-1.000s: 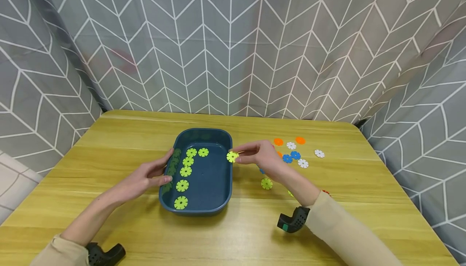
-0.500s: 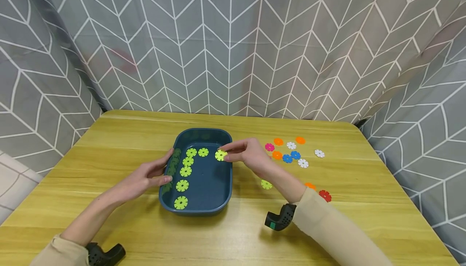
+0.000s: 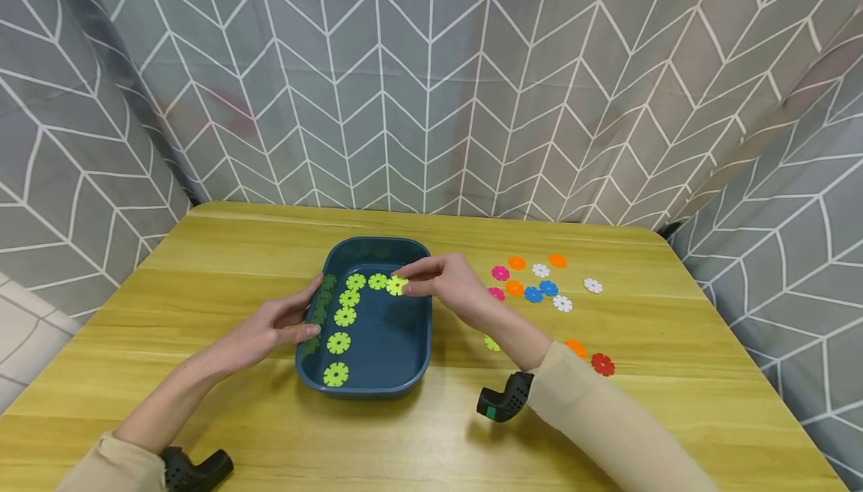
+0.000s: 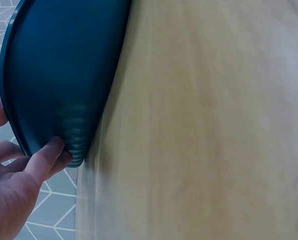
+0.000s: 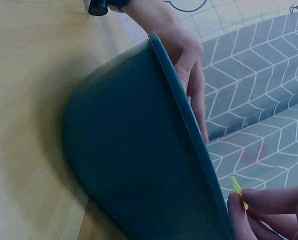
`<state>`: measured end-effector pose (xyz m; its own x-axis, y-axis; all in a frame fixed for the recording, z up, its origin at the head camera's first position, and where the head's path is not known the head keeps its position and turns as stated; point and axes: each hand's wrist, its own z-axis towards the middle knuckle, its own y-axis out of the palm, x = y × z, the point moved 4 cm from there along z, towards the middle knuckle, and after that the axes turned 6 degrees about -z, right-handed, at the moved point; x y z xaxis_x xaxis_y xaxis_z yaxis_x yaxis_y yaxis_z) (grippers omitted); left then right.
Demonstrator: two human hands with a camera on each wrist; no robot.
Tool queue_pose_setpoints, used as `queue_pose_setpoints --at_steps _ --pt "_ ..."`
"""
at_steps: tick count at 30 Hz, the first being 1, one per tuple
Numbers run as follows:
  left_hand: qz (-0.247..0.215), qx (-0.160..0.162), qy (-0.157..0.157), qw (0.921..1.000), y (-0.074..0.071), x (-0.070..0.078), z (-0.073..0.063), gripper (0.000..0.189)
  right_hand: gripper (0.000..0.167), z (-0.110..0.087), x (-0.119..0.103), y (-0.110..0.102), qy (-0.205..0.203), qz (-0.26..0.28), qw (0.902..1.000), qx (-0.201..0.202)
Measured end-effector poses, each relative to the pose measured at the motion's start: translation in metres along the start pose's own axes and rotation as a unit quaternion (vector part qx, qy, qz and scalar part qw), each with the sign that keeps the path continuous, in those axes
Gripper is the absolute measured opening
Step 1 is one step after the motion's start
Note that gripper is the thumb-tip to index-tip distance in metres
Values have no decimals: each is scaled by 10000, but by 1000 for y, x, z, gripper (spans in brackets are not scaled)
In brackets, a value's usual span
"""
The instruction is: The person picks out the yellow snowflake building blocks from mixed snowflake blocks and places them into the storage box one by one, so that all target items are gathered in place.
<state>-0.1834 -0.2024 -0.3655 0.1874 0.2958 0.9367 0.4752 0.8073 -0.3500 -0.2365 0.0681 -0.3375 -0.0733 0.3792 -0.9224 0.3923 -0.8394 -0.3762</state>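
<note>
A dark blue plastic basin (image 3: 384,357) stands on the table. Along its left and far sides, several yellow-green snowflake discs (image 3: 338,343) lie in an L-shaped line on the bottom. My left hand (image 3: 270,325) holds the basin's left rim; in the left wrist view some fingers (image 4: 44,159) rest against the outer wall. Between thumb and fingers, my right hand (image 3: 445,282) pinches another yellow-green snowflake disc (image 3: 396,285), over the basin's far part, right beside the last disc of the far row. The right wrist view shows this pinched disc (image 5: 237,191) edge-on, past the rim.
Right of the basin, loose snowflake discs lie on the wooden table (image 3: 667,402): orange (image 3: 557,260), white (image 3: 593,285), blue (image 3: 533,294), pink (image 3: 500,273) and red (image 3: 603,365). One yellow-green disc (image 3: 492,343) is partly behind the right forearm. A patterned curtain (image 3: 431,87) surrounds the table.
My right hand has moved left with the pinched disc, from the basin's right rim to the far row of discs. The left hand has stayed on the rim.
</note>
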Motion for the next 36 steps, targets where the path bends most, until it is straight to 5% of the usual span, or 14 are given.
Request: queue_pose_setpoints --at_steps 25,36 --pt "-71 -32 6 10000 1 1 1 78 22 32 -8 20 -178 -320 9992 -165" --pt "-96 -9 16 10000 1 1 0 78 23 50 -10 28 7 38 9986 -534"
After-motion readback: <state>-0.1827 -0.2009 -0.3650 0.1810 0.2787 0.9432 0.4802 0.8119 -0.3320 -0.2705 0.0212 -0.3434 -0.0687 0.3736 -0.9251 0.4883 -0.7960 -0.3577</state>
